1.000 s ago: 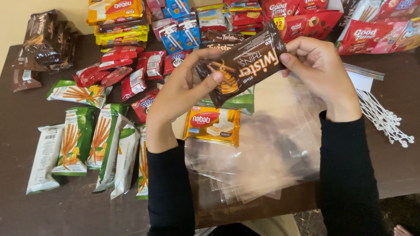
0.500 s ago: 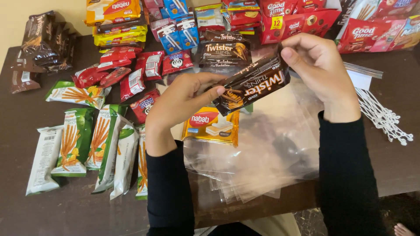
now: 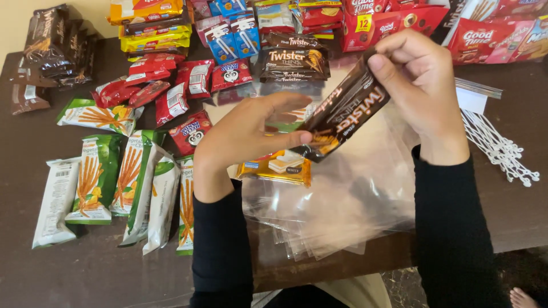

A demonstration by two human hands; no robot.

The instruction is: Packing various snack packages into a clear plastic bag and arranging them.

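Above clear bags (image 3: 342,211): brown snack pack (image 3: 348,117) slanted, upper end in right hand (image 3: 419,80); lower in left hand (image 3: 251,137).

Left hand (image 3: 248,134): raised over the table, palm turned inward, fingers stretched toward the right, thumb (image 3: 288,138) pressed along the lower end of what it holds.
Right hand (image 3: 419,85): higher and farther out, fingers curled down, thumb (image 3: 383,71) and fingertips pinched shut on the upper end.
Arms: both in black sleeves (image 3: 220,245), forearms coming up from the bottom edge, well apart.
Wrists: bare past the cuffs, right one bent forward.
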